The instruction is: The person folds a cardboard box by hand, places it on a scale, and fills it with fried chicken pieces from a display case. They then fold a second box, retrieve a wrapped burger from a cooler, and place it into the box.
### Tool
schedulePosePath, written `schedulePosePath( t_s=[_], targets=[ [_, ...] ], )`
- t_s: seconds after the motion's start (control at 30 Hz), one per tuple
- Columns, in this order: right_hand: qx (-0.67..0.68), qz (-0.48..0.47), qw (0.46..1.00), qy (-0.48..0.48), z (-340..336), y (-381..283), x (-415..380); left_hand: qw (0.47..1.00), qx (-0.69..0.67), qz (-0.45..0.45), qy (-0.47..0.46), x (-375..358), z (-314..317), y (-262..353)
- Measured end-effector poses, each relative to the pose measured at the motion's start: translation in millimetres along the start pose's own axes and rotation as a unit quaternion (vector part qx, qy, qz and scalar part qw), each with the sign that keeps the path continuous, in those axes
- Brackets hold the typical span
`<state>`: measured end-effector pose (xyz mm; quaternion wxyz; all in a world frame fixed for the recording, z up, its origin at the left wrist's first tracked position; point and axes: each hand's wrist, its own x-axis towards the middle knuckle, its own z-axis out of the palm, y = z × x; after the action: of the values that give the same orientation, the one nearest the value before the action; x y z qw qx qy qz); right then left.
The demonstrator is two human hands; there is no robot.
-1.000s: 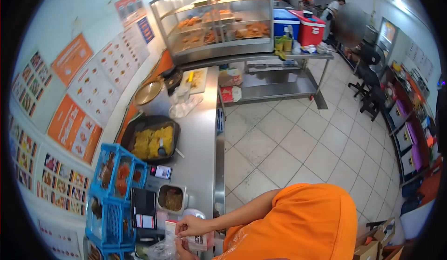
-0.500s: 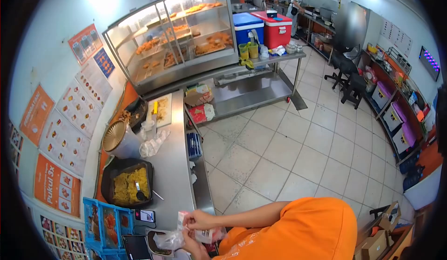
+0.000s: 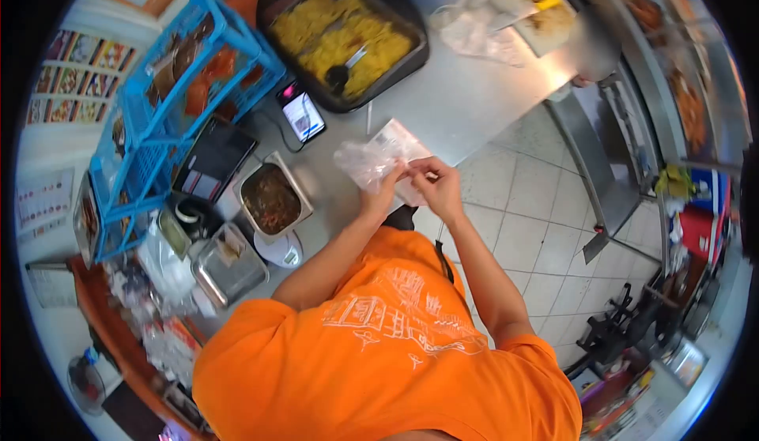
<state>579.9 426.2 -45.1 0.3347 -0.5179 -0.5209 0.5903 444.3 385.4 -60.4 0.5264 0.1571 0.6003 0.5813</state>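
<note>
Clear plastic bag sits at the left fingertips, pointing to ten o'clock from the hands, over the counter; its crumpled see-through folds make the edges hard to trace.

Largest is the steel counter, running from behind the hands toward one o'clock, partly hidden by what stands on it. At two o'clock the display case is smeared and cut off by the dark rim of the view. An orange shirt fills six o'clock. Between nine and ten o'clock stands a blue rack, its contents half hidden behind the bars. At eleven o'clock a black tray of yellow food is cropped at the top. Nine o'clock has a metal container holding dark food too murky to identify.

A pale printed packet lies behind the hands, which cover its middle; its print is illegible. The left hand pinches the bag. The right hand has curled fingers meeting the left fingertips; I cannot tell what they grip.

At ten o'clock is a lit phone, its screen unreadable.
</note>
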Motion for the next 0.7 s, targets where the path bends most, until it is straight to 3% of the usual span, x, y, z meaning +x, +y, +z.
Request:
schedulePosePath(
  t_s=[0.1,0.17,0.3,0.7],
  targets=[
    [0.030,0.060,0.998,-0.004,-1.7,-7.9,22.9,0.999,0.015,-0.051,-0.013,19.8,6.4,7.5],
    [0.042,0.079,0.996,-0.023,-4.9,-5.3,32.6,0.992,-0.059,-0.090,-0.066,32.6,1.3,1.9],
    [0.075,0.090,0.992,-0.047,-6.3,1.0,37.4,0.989,-0.073,-0.115,-0.052,37.0,-3.7,-4.2],
    [0.113,0.085,0.989,-0.045,-5.7,-7.5,38.3,0.993,-0.052,-0.102,-0.006,29.6,6.4,5.1]
  ],
)
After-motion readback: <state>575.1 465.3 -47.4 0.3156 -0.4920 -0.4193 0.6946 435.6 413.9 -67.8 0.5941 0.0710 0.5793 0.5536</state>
